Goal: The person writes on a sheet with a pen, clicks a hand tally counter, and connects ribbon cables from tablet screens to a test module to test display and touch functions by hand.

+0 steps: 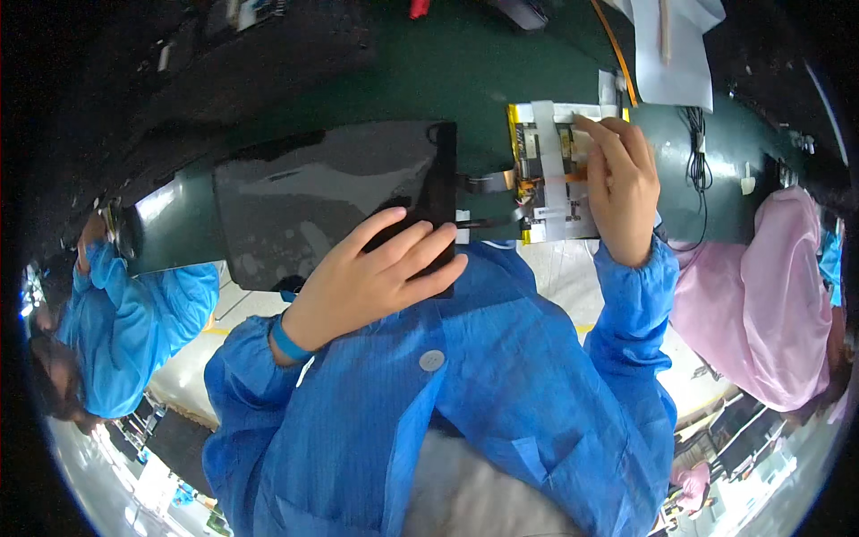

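Note:
A glossy black screen panel (331, 179) lies face up on the dark green bench, its near edge toward me. My left hand (380, 268) rests on the panel's near right part, fingers stretched and spread. To the right lies an opened electronic assembly (564, 215) with circuit boards, yellow edge tape and a whitish strip (548, 134) across it. Dark and orange flat cables (488, 182) bridge the gap between panel and assembly. Over the assembly's right side is my right hand (622, 179), index finger extended to its far edge and thumb apart; I see nothing held.
Beyond the assembly lie a white sheet (676, 63) with a thin stick on it and an orange strip (616, 54). A bundled black cable (696, 152) sits to the right. People in blue (134, 313) and pink (761, 295) sit at either side.

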### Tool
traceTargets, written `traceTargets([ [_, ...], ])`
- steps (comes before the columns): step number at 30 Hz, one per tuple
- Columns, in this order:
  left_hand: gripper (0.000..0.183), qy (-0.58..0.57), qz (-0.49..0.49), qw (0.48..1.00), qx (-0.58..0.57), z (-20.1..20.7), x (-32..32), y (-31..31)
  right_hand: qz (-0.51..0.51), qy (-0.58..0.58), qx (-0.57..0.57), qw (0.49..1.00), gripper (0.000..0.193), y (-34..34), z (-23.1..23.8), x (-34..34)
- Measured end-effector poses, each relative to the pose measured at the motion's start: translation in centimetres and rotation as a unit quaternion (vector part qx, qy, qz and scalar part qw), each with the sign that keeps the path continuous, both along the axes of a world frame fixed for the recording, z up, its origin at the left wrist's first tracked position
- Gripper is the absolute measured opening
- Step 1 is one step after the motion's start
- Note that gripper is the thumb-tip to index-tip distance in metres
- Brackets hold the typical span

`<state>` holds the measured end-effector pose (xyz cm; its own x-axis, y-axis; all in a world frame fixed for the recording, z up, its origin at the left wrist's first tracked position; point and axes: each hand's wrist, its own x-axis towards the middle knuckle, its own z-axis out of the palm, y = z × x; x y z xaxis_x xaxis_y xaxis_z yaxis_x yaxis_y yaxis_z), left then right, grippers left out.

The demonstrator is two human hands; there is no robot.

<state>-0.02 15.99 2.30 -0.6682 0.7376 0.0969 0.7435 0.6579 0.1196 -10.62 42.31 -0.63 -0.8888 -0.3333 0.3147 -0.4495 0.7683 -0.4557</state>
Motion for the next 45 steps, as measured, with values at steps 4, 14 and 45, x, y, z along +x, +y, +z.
traceTargets([
  [4,0.038,0.026,0.015,0.999,0.033,-0.4,-1.0,-0.2,0.007,0.020,0.011,1.000,0.031,-0.3,-0.6,-0.3],
  [14,0.047,-0.026,0.235,0.946,0.223,2.4,0.5,-6.7,-0.017,0.032,0.036,0.999,0.029,-0.4,-0.9,-0.7],
  [45,0.046,0.200,0.447,0.839,0.236,1.1,2.5,-14.3,0.001,0.027,0.053,0.998,0.027,0.2,-1.3,-0.4],
])
